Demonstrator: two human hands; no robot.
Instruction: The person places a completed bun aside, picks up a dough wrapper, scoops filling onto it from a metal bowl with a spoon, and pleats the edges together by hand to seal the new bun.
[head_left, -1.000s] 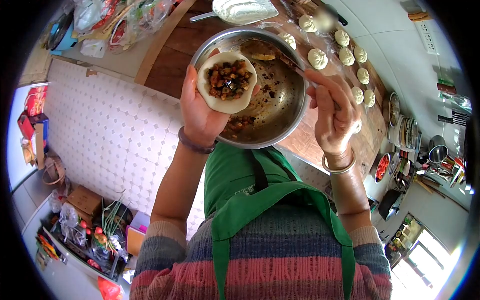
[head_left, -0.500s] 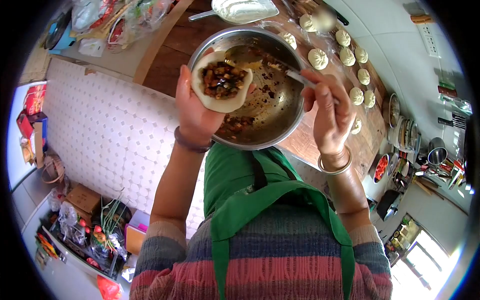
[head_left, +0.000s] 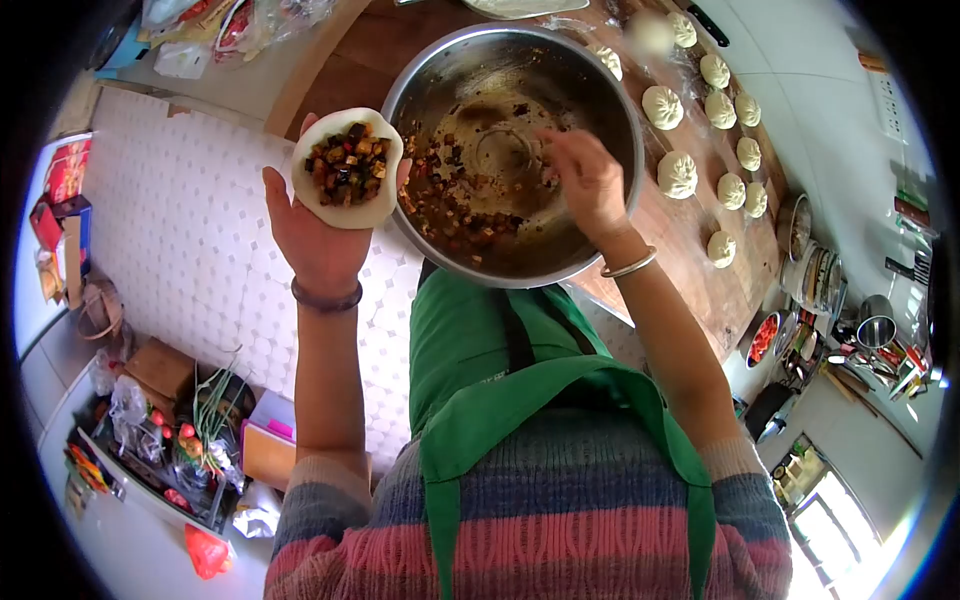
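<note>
Left hand [head_left: 325, 240] palm up, fingers spread under a round dough wrapper [head_left: 382, 207], fingertips showing past its edge. Wrapper is beside the metal bowl [head_left: 600, 225], on its left, chopped filling [head_left: 348, 165] heaped in the middle. Right hand [head_left: 592, 185] is over the inside of the bowl, fingers curled and bunched; blurred, can't tell what they pinch, if anything. More chopped bits [head_left: 480, 228] stick to the bowl's bottom and near side. Pleated buns [head_left: 678, 175] sit right of the bowl on the wooden table [head_left: 690, 290].
</note>
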